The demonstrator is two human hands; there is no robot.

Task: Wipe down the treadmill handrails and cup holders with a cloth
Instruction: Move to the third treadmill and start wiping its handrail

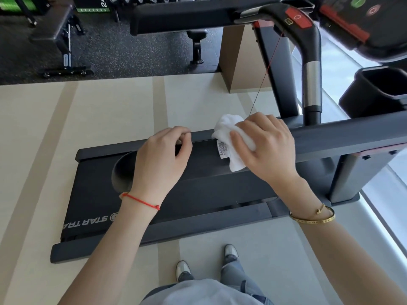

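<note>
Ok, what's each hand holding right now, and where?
Right hand grips the bunched white cloth around its middle, label end hanging free. Left hand holds nothing.

Soft white terry cloth [231, 137]; matt black plastic handrail [330, 137]; brushed-metal sleeve on upright [311, 84].
</note>
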